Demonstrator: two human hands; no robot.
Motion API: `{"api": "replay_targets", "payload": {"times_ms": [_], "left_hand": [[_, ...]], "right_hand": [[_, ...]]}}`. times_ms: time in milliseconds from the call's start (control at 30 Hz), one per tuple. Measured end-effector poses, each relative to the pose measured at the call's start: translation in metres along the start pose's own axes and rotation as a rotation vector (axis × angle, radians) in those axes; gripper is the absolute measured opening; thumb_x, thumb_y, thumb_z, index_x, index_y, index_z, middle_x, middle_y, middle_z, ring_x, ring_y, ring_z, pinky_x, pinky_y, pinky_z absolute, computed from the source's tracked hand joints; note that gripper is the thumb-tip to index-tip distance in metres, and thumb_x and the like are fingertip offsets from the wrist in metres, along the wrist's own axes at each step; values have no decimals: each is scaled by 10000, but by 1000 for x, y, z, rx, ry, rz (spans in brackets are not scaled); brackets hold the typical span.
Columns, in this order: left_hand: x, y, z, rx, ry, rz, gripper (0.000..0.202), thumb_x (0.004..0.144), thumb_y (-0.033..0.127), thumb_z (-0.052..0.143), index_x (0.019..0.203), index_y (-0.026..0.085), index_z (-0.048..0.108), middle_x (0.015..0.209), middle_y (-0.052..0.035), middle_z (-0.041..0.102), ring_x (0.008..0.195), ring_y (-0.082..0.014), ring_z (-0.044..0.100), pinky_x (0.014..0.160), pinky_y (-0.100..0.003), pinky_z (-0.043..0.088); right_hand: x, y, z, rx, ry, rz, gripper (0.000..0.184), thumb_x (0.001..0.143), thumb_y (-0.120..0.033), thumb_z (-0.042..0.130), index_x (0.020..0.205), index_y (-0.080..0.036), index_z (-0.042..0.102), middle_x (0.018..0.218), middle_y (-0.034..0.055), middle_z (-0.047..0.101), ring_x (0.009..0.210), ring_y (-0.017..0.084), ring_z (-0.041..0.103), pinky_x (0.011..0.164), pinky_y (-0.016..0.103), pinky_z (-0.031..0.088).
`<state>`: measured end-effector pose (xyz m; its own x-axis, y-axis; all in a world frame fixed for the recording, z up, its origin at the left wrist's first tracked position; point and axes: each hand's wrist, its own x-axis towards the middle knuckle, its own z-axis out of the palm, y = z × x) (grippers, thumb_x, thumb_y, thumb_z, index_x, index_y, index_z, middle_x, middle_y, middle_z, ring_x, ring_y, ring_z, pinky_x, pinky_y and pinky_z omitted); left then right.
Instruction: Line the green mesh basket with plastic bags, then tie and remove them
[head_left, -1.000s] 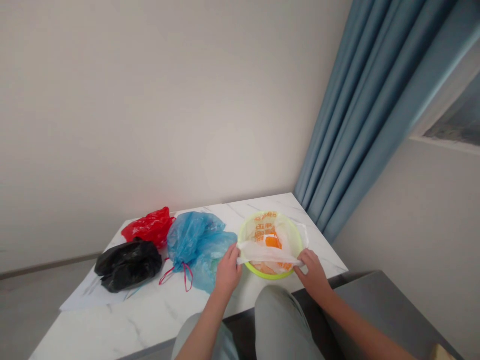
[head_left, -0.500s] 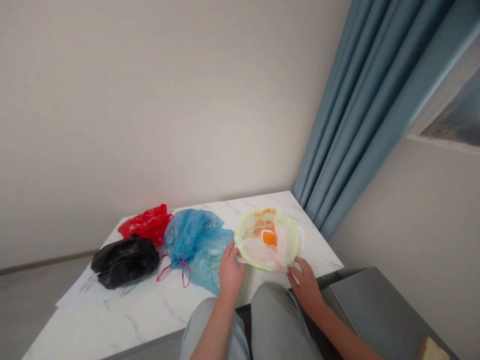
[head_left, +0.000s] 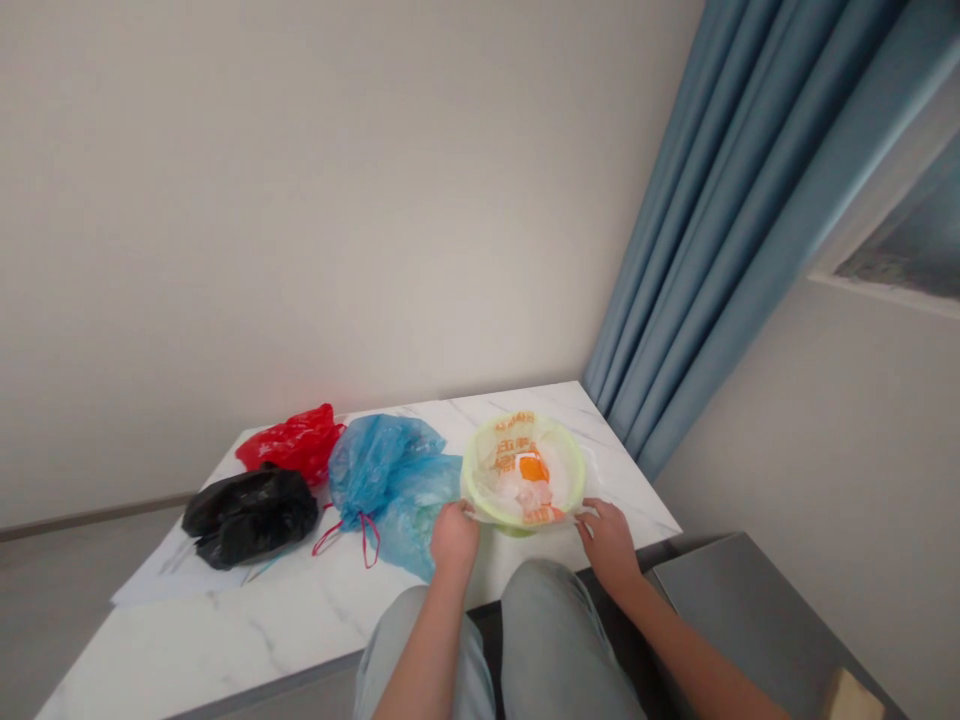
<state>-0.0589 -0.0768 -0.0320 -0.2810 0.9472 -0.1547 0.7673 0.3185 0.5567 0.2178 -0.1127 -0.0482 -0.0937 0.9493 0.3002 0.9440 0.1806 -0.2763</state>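
Note:
A lime green basin (head_left: 472,487) stands on the white marble table (head_left: 300,610) near its right end. A clear plastic bag with orange print (head_left: 521,462) lines the basin and drapes over its rim. My left hand (head_left: 453,535) pinches the bag's edge at the basin's near left side. My right hand (head_left: 607,541) grips the bag's edge at the near right side. Both hands are closed on the plastic.
A blue drawstring bag (head_left: 390,480) lies just left of the basin, then a red bag (head_left: 291,445) and a black bag (head_left: 247,515) on a sheet of paper. Blue curtains (head_left: 720,230) hang at the right. My knees (head_left: 555,640) are under the table's front edge.
The bag's near edge, held raised over the basin before, has been pulled down over the front rim. Both hands moved lower and closer to the table edge.

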Motion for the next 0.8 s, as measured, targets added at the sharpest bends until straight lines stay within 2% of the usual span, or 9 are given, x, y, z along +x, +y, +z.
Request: {"api": "replay_targets", "payload": {"times_ms": [167, 267, 333, 400, 500, 567, 667, 733, 800], "left_hand": [[3, -6, 1, -52, -40, -76, 280, 752, 98, 469, 790, 203, 725, 876, -136, 732, 914, -323, 691, 749, -385, 502], [3, -8, -2, -155, 138, -16, 305, 715, 53, 455, 866, 182, 686, 994, -126, 718, 998, -280, 669, 847, -364, 499], [6, -2, -9, -244, 302, 11, 318, 754, 74, 439, 980, 178, 637, 1079, -119, 693, 1056, -256, 645, 909, -364, 488], [13, 12, -20, -310, 384, 24, 297, 831, 164, 442, 1092, 173, 582, 1156, -127, 666, 1113, -253, 619, 960, -378, 471], [28, 44, -34, -273, 330, 36, 455, 838, 276, 534, 1255, 101, 483, 1291, -208, 586, 1227, -290, 556, 1018, -388, 435], [39, 66, -37, -162, 215, 5, 578, 802, 264, 581, 1315, 52, 422, 1298, -262, 559, 1203, -322, 573, 975, -392, 460], [51, 87, -33, 31, 74, -81, 543, 803, 204, 563, 1312, 72, 425, 1211, -270, 598, 1048, -332, 659, 839, -397, 512], [54, 89, -27, 96, 54, -102, 452, 835, 158, 502, 1279, 91, 457, 1150, -258, 623, 994, -337, 676, 790, -405, 518], [54, 86, -23, 124, 60, -83, 398, 866, 123, 430, 1260, 95, 478, 1097, -245, 641, 986, -344, 674, 778, -418, 517]], "right_hand": [[6, 4, -2, 28, -174, 72, 272, 826, -92, 507, 893, -190, 751, 1052, 93, 718, 981, 232, 661, 945, 386, 457], [18, 12, -12, 109, -120, 180, 316, 784, -67, 458, 915, -175, 724, 1043, 96, 726, 965, 220, 674, 900, 349, 483], [34, 14, -25, 170, -14, 262, 294, 816, -128, 449, 993, -168, 680, 1031, 99, 720, 936, 224, 676, 857, 354, 497], [57, 10, -39, 227, 62, 286, 302, 852, -234, 475, 1116, -174, 608, 1060, 94, 699, 899, 219, 673, 819, 352, 500], [98, -8, -52, 219, 49, 261, 534, 840, -360, 556, 1321, -151, 459, 1252, 144, 601, 1054, 242, 635, 868, 345, 480], [124, -23, -52, 146, -78, 286, 676, 805, -371, 620, 1386, -114, 388, 1320, 192, 539, 1121, 265, 609, 888, 340, 468], [149, -38, -44, 67, -305, 352, 850, 733, -346, 726, 1434, -95, 318, 1311, 222, 543, 1120, 295, 616, 853, 337, 476], [156, -41, -36, 15, -396, 397, 788, 747, -277, 719, 1417, -93, 347, 1239, 220, 600, 1100, 304, 630, 836, 342, 478], [157, -39, -30, -24, -395, 414, 621, 824, -182, 614, 1394, -95, 385, 1167, 213, 645, 1077, 295, 647, 833, 350, 475]]}}
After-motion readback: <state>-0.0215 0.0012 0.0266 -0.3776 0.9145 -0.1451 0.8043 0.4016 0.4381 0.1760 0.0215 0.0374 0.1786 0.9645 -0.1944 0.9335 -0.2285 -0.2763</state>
